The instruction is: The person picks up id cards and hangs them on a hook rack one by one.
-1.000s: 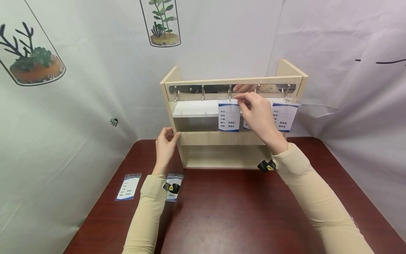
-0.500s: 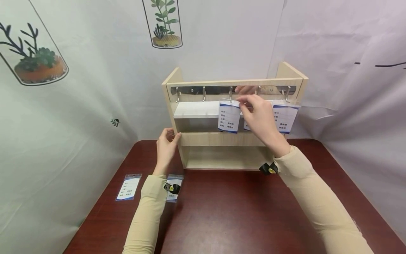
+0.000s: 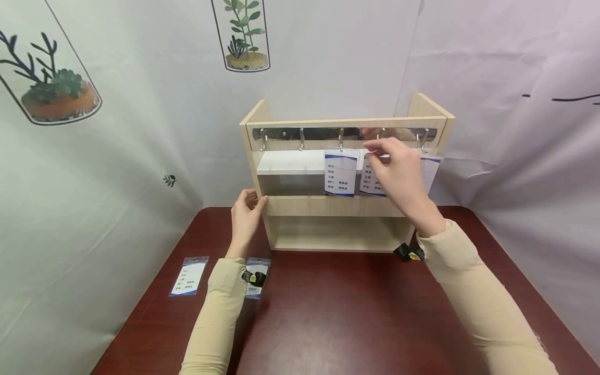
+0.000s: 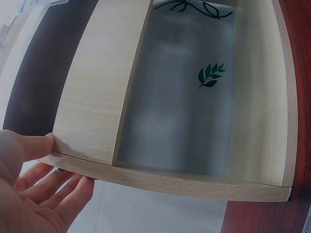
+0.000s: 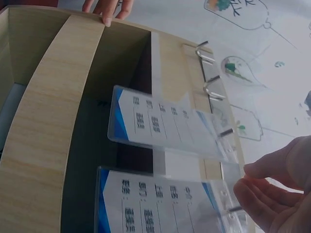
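My left hand (image 3: 245,217) grips the left side panel of a small wooden shelf (image 4: 92,82), thumb on the front and fingers behind the panel. On the shelf's metal hook rail (image 3: 323,134), a clear-sleeved name badge (image 3: 339,174) hangs from the middle hook (image 3: 341,139). Two more badges hang to its right: one badge (image 3: 372,179) partly behind my right hand (image 3: 398,169), the other badge (image 3: 430,172) at the right end. My right hand holds nothing; its fingers are loosely bent beside the rail, with thumb and fingertips near the badges' top edges in the right wrist view.
Two more badges lie on the dark red table (image 3: 323,312): one badge (image 3: 189,276) at the left, another badge (image 3: 262,264) partly under the left forearm. Two bare hooks stand at the rail's left. A printed white cloth (image 3: 140,156) surrounds the table.
My right hand has let go of the badge at the middle hook and moved right. That badge now hangs straighter, and more of the badge beside it shows. The left hand has stayed in place.
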`<state>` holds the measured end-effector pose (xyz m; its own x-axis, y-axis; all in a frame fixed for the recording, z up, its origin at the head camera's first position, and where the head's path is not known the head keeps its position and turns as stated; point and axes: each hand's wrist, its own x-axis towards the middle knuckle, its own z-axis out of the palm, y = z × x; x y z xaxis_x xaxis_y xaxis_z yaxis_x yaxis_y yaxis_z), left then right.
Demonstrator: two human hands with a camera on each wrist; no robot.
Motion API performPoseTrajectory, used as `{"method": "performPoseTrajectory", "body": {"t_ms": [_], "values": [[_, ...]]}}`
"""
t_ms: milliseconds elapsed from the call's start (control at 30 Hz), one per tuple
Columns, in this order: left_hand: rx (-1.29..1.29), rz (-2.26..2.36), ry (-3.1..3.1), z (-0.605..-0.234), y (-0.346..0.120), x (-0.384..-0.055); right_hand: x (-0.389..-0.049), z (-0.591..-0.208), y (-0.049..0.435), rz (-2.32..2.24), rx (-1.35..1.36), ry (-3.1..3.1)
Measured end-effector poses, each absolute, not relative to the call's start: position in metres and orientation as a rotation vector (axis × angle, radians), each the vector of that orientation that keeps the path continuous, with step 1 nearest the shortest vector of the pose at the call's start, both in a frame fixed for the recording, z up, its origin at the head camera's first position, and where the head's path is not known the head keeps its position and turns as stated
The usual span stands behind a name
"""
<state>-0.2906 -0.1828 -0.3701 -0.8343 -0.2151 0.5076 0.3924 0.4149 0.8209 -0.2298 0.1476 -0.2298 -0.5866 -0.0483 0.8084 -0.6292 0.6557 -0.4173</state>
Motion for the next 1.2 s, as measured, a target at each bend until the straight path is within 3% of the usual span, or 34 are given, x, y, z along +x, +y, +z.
{"method": "performPoseTrajectory", "body": {"t_ms": [1200], "values": [[-0.188, -1.421, -2.141, -0.371, -0.185, -0.29, -0.203, -0.239, 0.253, 0.953, 0.132, -1.897]]}}
